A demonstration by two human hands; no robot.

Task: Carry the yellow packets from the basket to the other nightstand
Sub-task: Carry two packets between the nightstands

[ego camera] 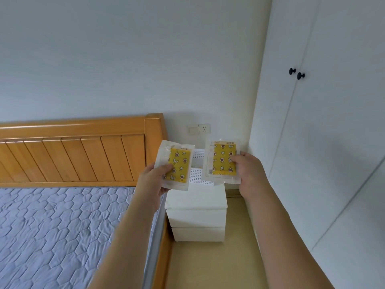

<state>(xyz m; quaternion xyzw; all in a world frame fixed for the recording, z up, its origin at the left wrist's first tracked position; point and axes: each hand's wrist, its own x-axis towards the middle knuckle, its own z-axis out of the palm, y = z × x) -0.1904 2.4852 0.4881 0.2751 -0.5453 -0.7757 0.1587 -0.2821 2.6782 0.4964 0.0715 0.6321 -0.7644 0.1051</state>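
Both bare arms reach out from the bottom of my view, one on each side. My left hand pinches a yellow packet with little stars and flowers in a clear plastic wrap, thumb on the front and fingers behind it. My right hand pinches a second yellow packet of the same kind, thumb on its right edge. I hold both packets up in the air, side by side and a bit apart, with their yellow faces toward me. The left one tilts a little; the right one stands nearly straight.

Behind and between the packets I can see a white plastic basket with small holes. It sits on top of a small white nightstand with two drawers. (I can see something yellow inside the basket, but I cannot tell what it is.)

To the left of the nightstand is a bed with a light purple quilted mattress and an orange-brown wooden headboard. On the white wall above the nightstand is a white switch and socket plate. On the right stands a tall white wardrobe with two round black knobs. The floor beside the bed is pale yellow.
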